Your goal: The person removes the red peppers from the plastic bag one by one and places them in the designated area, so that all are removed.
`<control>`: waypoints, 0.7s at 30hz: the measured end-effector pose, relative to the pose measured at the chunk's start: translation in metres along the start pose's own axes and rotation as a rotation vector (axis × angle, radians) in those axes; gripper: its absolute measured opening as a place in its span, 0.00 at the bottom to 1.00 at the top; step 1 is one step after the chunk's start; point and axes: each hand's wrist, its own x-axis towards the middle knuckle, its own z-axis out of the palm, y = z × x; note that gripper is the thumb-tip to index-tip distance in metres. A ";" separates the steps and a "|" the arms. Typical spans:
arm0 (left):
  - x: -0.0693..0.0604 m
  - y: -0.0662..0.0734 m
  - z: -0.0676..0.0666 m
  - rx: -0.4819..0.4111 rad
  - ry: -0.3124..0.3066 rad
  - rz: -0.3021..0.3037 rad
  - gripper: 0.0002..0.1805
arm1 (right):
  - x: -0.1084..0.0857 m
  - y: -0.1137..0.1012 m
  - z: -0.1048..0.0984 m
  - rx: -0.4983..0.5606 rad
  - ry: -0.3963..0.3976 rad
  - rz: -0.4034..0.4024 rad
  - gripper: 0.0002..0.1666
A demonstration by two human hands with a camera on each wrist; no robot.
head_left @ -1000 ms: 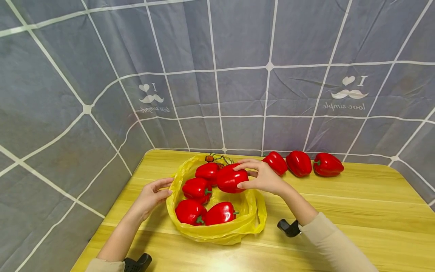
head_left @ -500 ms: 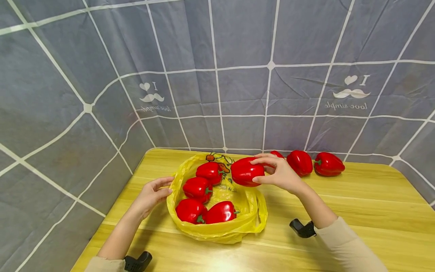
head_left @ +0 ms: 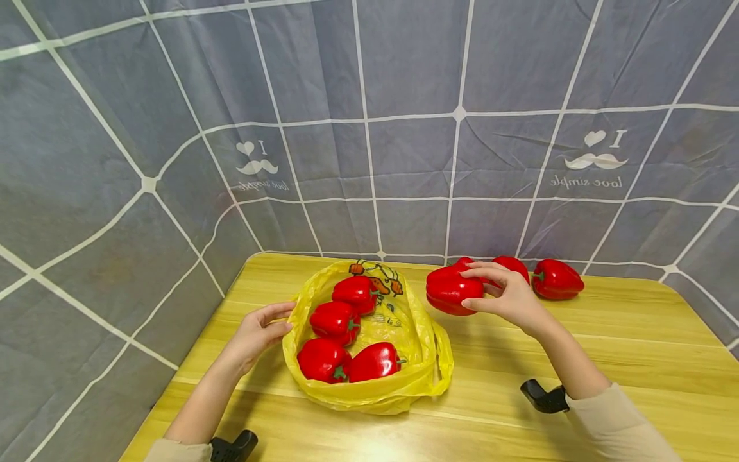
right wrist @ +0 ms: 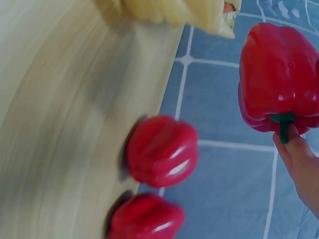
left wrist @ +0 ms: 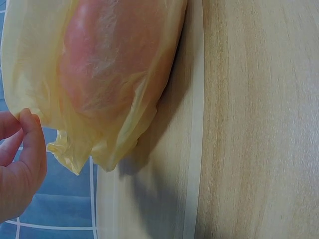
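Observation:
My left hand [head_left: 258,335] pinches the left rim of a yellow plastic bag [head_left: 369,393]; the left wrist view shows thumb and fingertips on the film [left wrist: 109,144]. Inside the open bag lie several red bell peppers [head_left: 335,321]. To the right of the bag, my right hand [head_left: 510,296] holds another red pepper [head_left: 453,290] above the table, fingers on top and thumb below. In the right wrist view this pepper [right wrist: 279,74] has its green stem towards the hand [right wrist: 304,169].
Along the table's back edge stand three red peppers, the rightmost [head_left: 557,280] in full view, another [head_left: 514,266] partly behind my right hand, the third mostly behind the held pepper. A grey, white-lined cloth [head_left: 410,154] hangs behind the wooden table [head_left: 635,340].
My right hand has carried its pepper out from over the bag to the right, in front of the back peppers. My left hand has stayed at the bag's rim.

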 end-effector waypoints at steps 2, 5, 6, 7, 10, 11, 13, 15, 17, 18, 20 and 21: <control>0.000 0.000 0.000 0.003 -0.007 0.007 0.26 | -0.003 0.004 -0.004 -0.013 0.011 0.010 0.28; 0.000 0.001 0.000 0.003 -0.009 0.010 0.27 | -0.008 0.009 -0.011 -0.039 0.031 0.034 0.29; 0.000 0.001 0.000 0.006 -0.012 0.013 0.27 | -0.010 0.011 -0.012 -0.048 0.036 0.039 0.28; 0.000 0.002 0.000 0.004 -0.011 0.013 0.27 | -0.012 0.013 -0.014 -0.058 0.040 0.044 0.28; 0.001 0.002 0.000 0.005 -0.005 0.009 0.27 | -0.017 0.019 -0.018 -0.085 0.050 0.063 0.28; 0.001 0.002 0.000 0.006 -0.006 0.010 0.26 | -0.019 0.021 -0.019 -0.095 0.053 0.070 0.28; 0.001 0.002 0.000 0.003 -0.002 0.008 0.26 | -0.022 0.025 -0.021 -0.113 0.058 0.086 0.28; 0.001 0.002 -0.001 0.004 -0.005 0.011 0.26 | -0.025 0.029 -0.022 -0.125 0.058 0.104 0.28; 0.001 0.002 -0.001 0.005 -0.007 0.014 0.26 | -0.028 0.034 -0.022 -0.119 0.058 0.113 0.28; 0.000 0.001 -0.001 0.007 -0.005 0.013 0.26 | -0.030 0.037 -0.022 -0.108 0.057 0.116 0.28; 0.000 0.001 -0.002 0.010 -0.002 0.011 0.26 | -0.032 0.042 -0.021 -0.090 0.059 0.119 0.28; -0.001 0.001 -0.002 0.010 0.000 0.009 0.26 | -0.034 0.045 -0.021 -0.082 0.061 0.120 0.28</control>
